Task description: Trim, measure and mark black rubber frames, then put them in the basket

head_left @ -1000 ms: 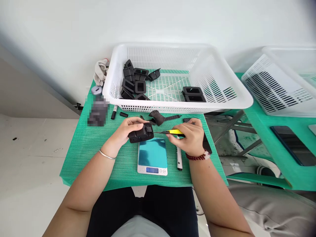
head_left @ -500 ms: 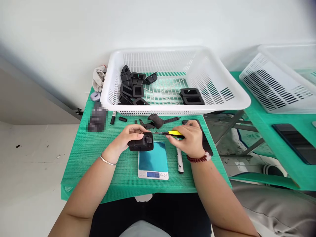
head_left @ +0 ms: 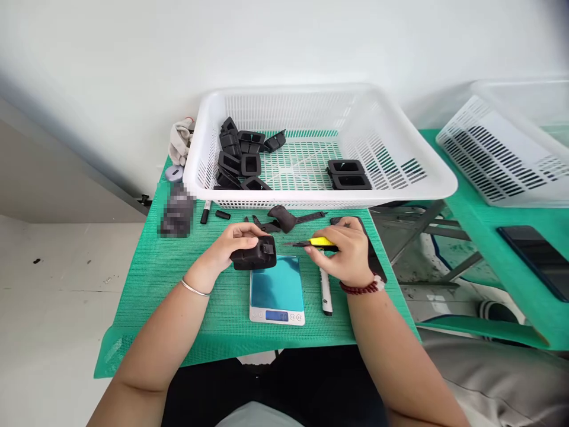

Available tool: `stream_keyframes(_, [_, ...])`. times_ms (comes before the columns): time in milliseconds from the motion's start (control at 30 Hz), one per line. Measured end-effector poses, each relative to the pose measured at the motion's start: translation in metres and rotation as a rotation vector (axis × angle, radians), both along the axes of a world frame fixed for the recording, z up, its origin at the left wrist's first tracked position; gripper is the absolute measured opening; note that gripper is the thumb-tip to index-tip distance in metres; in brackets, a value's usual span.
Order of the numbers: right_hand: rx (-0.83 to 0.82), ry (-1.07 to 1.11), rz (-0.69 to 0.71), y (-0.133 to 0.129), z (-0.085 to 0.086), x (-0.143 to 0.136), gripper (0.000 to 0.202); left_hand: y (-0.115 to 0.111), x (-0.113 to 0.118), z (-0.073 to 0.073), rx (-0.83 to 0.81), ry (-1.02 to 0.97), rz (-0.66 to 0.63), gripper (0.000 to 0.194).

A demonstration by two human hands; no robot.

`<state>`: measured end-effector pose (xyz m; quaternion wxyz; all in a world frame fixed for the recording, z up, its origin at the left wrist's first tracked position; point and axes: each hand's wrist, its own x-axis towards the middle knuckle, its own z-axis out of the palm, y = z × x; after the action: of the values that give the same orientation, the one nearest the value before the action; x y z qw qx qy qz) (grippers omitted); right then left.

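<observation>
1. The left hand (head_left: 226, 246) grips a black part (head_left: 255, 259) by its left end, thumb on top and fingers behind. The part is held over the far-left corner of the scale.
2. The right hand (head_left: 349, 249) is closed around a yellow cutter (head_left: 322, 242), its blade pointing left, just beside the black part but apart from it.
3. The scale (head_left: 276, 287) lies toward the near edge of the green tabletop (head_left: 151, 284), midway along. To its right is a white marker (head_left: 326, 295); a flat dark device (head_left: 377, 255) lies along the right edge, partly hidden by the right hand.
4. Black scraps (head_left: 284, 218) lie beyond the hands, close to the basket.
5. The white basket (head_left: 320, 195) takes up the tabletop's far edge. Black frames (head_left: 250, 165) crowd its left end; two more (head_left: 349, 175) lie side by side near its near-right corner.
6. Toward the tabletop's far-left corner are a grey cloth (head_left: 179, 142), a round tin (head_left: 173, 173), a pixelated object (head_left: 176, 213), a short marker (head_left: 205, 212) and a black cap (head_left: 223, 214).
7. On a second table (head_left: 498, 249) to the right stand another basket (head_left: 500, 145) and a dark phone (head_left: 536, 258).
</observation>
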<state>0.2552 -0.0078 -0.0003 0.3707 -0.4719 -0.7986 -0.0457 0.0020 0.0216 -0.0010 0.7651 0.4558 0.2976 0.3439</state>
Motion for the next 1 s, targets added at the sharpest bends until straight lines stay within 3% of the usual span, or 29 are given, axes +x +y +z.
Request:
stream_keyframes(133, [-0.028, -0.004, 0.11, -0.001, -0.0009, -0.0043, 0.033, 0.0011, 0.0011, 0.0024, -0.019, -0.012, 0.104, 0.028])
stream_keyframes(367, [0.023, 0.004, -0.029, 0.0027, -0.006, -0.0029, 0.03, 0.0009, 0.0033, 0.0036, -0.076, -0.053, 0.219, 0.023])
stream_keyframes(600, [0.007, 0.006, -0.072, 0.0041, -0.0057, 0.0007, 0.031, -0.0011, 0.0045, 0.0042, -0.071, -0.026, 0.093, 0.036])
stream_keyframes(733, [0.039, -0.021, -0.103, 0.0052, -0.0059, 0.0027, 0.033, 0.0012, 0.0051, 0.0036, 0.009, 0.0, 0.192, 0.044])
stream_keyframes(867, [0.067, -0.035, -0.095, 0.0063, -0.0074, 0.0032, 0.032, 0.0052, 0.0033, 0.0002, 0.016, -0.022, 0.347, 0.036])
stream_keyframes(1000, [0.077, -0.041, -0.091, 0.0066, -0.0087, 0.002, 0.031, 0.0061, 0.0022, -0.0005, 0.026, -0.027, 0.38, 0.034])
